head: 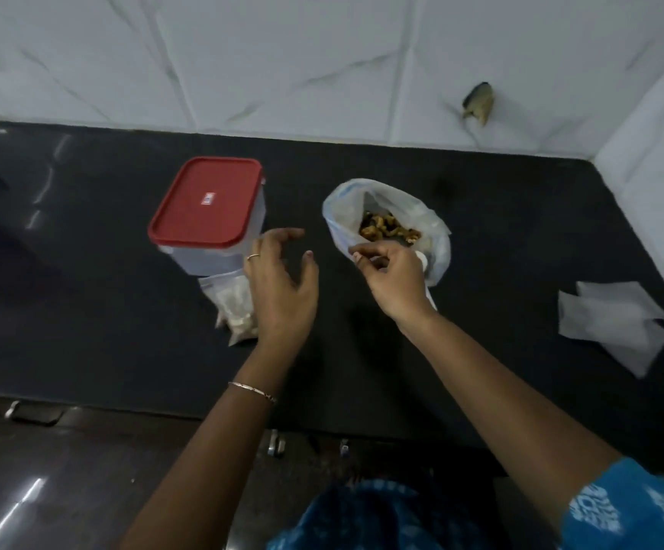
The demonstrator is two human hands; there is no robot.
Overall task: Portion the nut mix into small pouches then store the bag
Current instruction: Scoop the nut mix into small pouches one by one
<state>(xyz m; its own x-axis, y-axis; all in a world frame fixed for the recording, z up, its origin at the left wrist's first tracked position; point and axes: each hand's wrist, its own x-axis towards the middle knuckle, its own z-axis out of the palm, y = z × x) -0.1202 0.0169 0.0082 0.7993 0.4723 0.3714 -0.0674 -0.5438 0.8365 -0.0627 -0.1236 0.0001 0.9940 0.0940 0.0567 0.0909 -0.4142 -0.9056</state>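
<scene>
Centrally on the dark desk (481,271): open nut mix bag (433,232), mouth up, toward the back edge. Right hand (391,277), grip pinched on the bag's near rim. Left hand (282,287), grip spread wide, holding nothing, between the bag and a red-lidded container (207,204). Filled pouch (235,307) just before the container. Empty pouches (616,323) near the right edge.

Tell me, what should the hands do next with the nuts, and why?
Probably the left hand should pick up an empty pouch from the pile on the right. The big bag stands open with nuts inside, the right hand pinches at its rim, perhaps on something white, and only one filled pouch lies by the red-lidded box. The left hand is open and holds nothing.
</scene>
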